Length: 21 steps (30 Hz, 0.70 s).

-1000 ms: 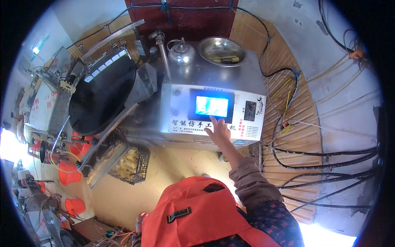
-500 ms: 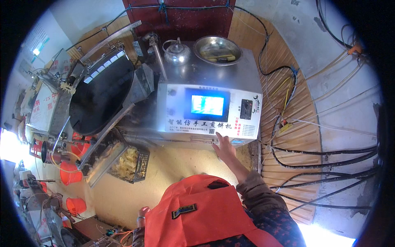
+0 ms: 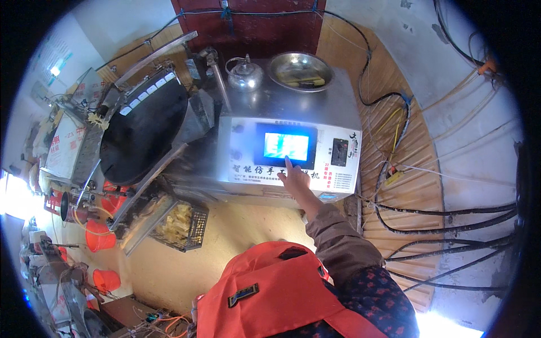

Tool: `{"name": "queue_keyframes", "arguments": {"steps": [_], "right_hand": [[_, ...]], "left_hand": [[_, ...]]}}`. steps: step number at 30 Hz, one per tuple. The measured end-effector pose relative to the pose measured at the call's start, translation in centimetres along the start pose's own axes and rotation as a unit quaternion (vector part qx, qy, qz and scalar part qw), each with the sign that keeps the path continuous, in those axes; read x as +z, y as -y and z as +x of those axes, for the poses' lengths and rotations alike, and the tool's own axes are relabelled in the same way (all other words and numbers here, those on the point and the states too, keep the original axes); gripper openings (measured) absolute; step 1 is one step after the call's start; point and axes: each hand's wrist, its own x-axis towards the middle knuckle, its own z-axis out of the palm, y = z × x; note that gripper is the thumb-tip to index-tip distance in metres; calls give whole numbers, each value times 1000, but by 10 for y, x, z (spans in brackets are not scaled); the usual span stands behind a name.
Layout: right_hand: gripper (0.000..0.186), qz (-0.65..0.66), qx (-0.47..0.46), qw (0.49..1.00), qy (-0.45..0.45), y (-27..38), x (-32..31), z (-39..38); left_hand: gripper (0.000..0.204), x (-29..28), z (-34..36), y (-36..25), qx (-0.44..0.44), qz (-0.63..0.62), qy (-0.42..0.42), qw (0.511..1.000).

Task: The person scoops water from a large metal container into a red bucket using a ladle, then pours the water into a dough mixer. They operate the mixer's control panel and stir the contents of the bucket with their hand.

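Note:
My right hand point(image 3: 296, 180) reaches to the front of a metal machine's control panel point(image 3: 239, 147). Its index finger is stretched out with the tip at the lower edge of the lit blue-white touchscreen point(image 3: 286, 145); whether it presses the glass cannot be told. The other fingers are partly bent, the thumb stands apart, and nothing is held. Right of the screen sits a black switch plate point(image 3: 340, 152). My left hand does not show; the red apron point(image 3: 270, 290) on my body fills the lower middle.
A metal kettle point(image 3: 245, 75) and a steel bowl point(image 3: 300, 72) stand on the machine. Left is a large black round plate point(image 3: 143, 135) on a metal frame. A black crate point(image 3: 194, 225) with yellowish pieces, red buckets point(image 3: 100, 235) and thick black cables point(image 3: 451, 242) lie around.
My right hand has moved up and slightly left, from the panel's lower edge to the screen, its index finger now extended. My left hand, seen earlier beside the apron, has gone from sight.

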Motion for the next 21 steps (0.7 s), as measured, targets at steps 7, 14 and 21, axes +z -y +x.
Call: {"name": "queue_keyframes", "arguments": {"steps": [7, 14, 21], "right_hand": [[71, -22, -39, 999, -10, -3, -8, -7], [41, 101, -57, 991, -63, -12, 5, -50], [28, 153, -95, 984, -10, -64, 57, -80]], "left_hand": [[20, 2, -9, 6, -15, -8, -13, 1000], [20, 5, -7, 0, -9, -5, -7, 1000], [20, 10, -2, -16, 14, -10, 1, 1000]]}}
